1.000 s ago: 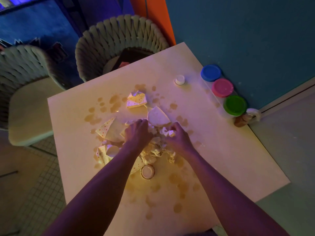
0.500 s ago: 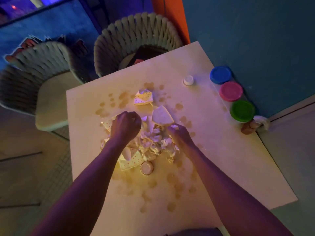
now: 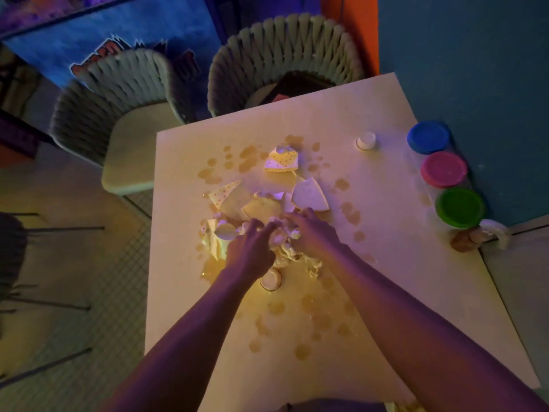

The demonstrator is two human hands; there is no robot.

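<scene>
Left hand (image 3: 250, 253) and right hand (image 3: 313, 234), fingers curled, grip the crumpled pile (image 3: 283, 251).

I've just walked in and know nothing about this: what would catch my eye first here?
The left hand and right hand meet in a pale crumpled heap at the middle of the table, among dotted scraps and yellowish stains. Along the table's right edge, by the teal wall, three bright round tubs stand in a row: blue tub, pink tub, green tub.
</scene>
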